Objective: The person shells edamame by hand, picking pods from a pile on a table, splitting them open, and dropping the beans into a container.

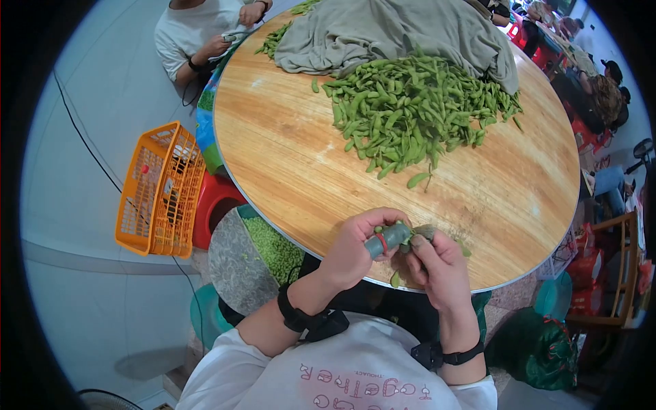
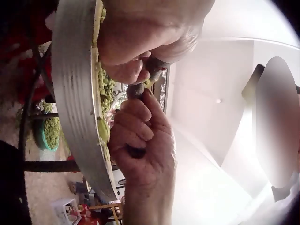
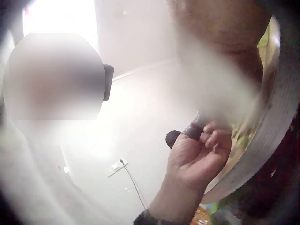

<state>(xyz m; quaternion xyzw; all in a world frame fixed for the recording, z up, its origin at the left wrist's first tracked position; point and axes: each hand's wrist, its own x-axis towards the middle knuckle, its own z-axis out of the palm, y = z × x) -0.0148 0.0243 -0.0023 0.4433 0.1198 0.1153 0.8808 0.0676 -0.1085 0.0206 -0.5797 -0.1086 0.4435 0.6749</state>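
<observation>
Both hands meet over the near edge of the round wooden table (image 1: 287, 164). My left hand (image 1: 348, 249) has a grey-green finger sleeve with a red band (image 1: 383, 241) on its thumb. Its curled fingers hold green soybean pods (image 1: 406, 239), mostly hidden by the fingers. Facing it, my right hand (image 1: 441, 270) pinches at the same pods with thumb and forefinger; a dark sleeve covers a fingertip. One pod (image 1: 395, 279) shows just below the hands. In the left wrist view, the right hand (image 2: 145, 136) has curled fingers. The left hand (image 3: 201, 157) appears in the right wrist view.
A large heap of soybean pods (image 1: 417, 109) lies beyond the hands, partly under a grey cloth (image 1: 389, 34). Shelled beans (image 1: 273, 249) fill a container at lower left, beside a red stool (image 1: 217, 205) and an orange basket (image 1: 160, 191). Another person (image 1: 205, 41) sits across the table.
</observation>
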